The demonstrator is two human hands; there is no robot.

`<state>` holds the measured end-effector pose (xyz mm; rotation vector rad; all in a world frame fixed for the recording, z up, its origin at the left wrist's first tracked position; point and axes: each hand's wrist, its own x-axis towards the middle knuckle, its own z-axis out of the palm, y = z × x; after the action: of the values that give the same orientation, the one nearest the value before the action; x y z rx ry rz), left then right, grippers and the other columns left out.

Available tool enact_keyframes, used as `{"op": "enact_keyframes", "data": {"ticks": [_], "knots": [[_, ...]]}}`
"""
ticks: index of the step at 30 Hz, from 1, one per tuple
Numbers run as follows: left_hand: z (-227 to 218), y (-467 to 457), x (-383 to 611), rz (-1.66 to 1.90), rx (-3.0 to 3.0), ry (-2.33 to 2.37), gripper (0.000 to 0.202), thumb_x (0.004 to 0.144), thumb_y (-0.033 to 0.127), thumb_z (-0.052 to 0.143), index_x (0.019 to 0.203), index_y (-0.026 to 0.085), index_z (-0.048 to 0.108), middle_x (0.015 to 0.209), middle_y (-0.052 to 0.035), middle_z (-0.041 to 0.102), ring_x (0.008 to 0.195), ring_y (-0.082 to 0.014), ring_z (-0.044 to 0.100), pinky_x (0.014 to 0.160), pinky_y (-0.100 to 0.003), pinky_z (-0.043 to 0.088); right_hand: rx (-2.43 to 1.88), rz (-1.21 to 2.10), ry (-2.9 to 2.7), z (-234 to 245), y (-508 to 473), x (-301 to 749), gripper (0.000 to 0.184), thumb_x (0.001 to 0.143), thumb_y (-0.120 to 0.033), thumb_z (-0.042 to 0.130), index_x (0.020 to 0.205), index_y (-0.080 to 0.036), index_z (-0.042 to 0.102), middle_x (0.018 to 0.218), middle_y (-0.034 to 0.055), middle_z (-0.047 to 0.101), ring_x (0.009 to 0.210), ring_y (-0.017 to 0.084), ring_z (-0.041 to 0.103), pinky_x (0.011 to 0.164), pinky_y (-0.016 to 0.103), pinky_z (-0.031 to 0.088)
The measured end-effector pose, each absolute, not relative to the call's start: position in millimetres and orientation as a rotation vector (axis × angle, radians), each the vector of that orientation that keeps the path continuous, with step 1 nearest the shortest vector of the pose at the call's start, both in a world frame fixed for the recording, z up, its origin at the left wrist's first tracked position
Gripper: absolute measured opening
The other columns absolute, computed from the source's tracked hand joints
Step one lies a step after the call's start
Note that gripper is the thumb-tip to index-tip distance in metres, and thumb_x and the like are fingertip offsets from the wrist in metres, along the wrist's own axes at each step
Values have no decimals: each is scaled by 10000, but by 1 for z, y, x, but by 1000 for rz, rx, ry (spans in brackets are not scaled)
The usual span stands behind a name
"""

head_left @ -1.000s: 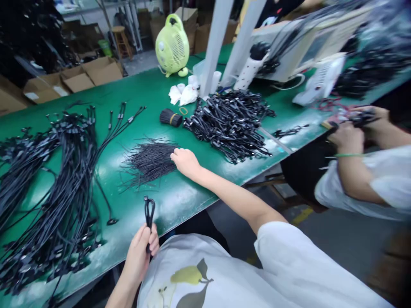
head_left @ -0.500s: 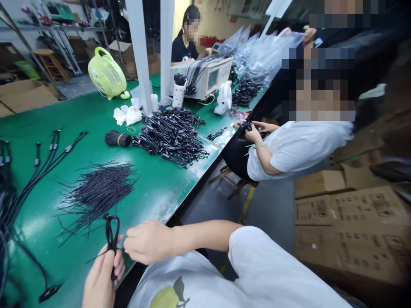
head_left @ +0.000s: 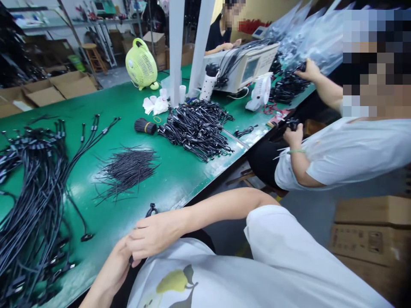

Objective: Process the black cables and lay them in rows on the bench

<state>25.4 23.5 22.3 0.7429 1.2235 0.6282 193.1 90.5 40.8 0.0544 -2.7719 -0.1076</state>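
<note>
One left hand [head_left: 121, 252] gripping a looped black cable [head_left: 152, 209] at the green surface's [head_left: 180, 182] near edge, right hand [head_left: 153, 236] curled over it, its hold unclear, thin black ties [head_left: 131, 169] beyond, bundled cables [head_left: 195, 130] farther right

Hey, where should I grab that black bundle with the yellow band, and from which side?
I'd take the bundle around its middle, by the band, coming from above and slightly left. It lies on its side as a short, thick bunch, so a wraparound grip at the band should keep it together. The cable pile crowds its right end, while table shows on its left.
</note>
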Motion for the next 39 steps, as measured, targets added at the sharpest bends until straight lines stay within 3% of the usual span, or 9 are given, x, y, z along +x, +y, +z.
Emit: {"op": "enact_keyframes", "data": {"ticks": [4,11,15,19,22,24,27,32,39], "knots": [[29,25,25,621,655,1182,314,620,265,763,545,154,480,533,59,384,502,-63,274,439,-186,261,-20,-150,-2737,39,88,192,397,1000,-435,336,865,-160,589,772,29,579,667,141,522,593,302,321],[28,25,27,585,599,1157,237,673,311,734,813,141,647,542,82,340,491,-61,251,450,-187,225,150,-599,-2902,39,73,185,291,949,-151,377,785,-145,618,826,114,620,750,209,568,601,354,360],[35,21,29,576,706,1253,275,719,302,669,950,152,659,609,48,480,544,-92,390,518,-212,337,175,-516,-3081,40,84,176,284,944,-168,402,774,-150,629,815,111,638,748,210,592,570,334,354],[28,22,30,692,967,1430,363,757,312,613,1088,167,646,938,-64,665,890,-214,594,768,-305,467,-173,30,-3186,37,106,170,293,946,-234,425,775,-118,634,773,101,645,699,196,599,520,295,357],[17,30,29,935,1109,1589,471,813,383,583,1249,202,580,1324,-92,561,1324,-258,410,1086,-351,316,-719,367,-2946,33,116,168,257,938,-261,443,878,-110,642,855,96,666,749,195,618,557,284,394],[11,38,26,1064,1063,1573,526,848,461,552,1316,220,531,1441,-79,467,1388,-254,330,1151,-370,222,-956,586,-2627,30,115,167,267,953,-286,440,889,-128,644,902,73,675,811,168,618,643,262,422],[10,49,17,1125,884,1377,510,811,521,612,1230,231,605,1385,-83,519,1324,-284,415,1108,-403,314,-1019,1019,-2140,21,104,165,222,945,-252,484,831,-150,644,892,15,676,840,102,601,743,192,417],[15,47,-1,1112,1287,1381,217,750,448,685,752,241,745,1227,-66,555,1176,-278,500,1012,-385,397,-890,1538,-1881,7,101,177,192,918,-241,534,788,-151,644,786,-39,636,771,76,572,727,161,394],[9,42,4,744,1578,1458,309,809,437,561,919,230,762,837,-67,619,826,-240,562,812,-386,463,-931,918,-2217,28,97,186,197,947,-252,485,849,-174,637,890,7,637,841,121,551,772,212,388]]}}
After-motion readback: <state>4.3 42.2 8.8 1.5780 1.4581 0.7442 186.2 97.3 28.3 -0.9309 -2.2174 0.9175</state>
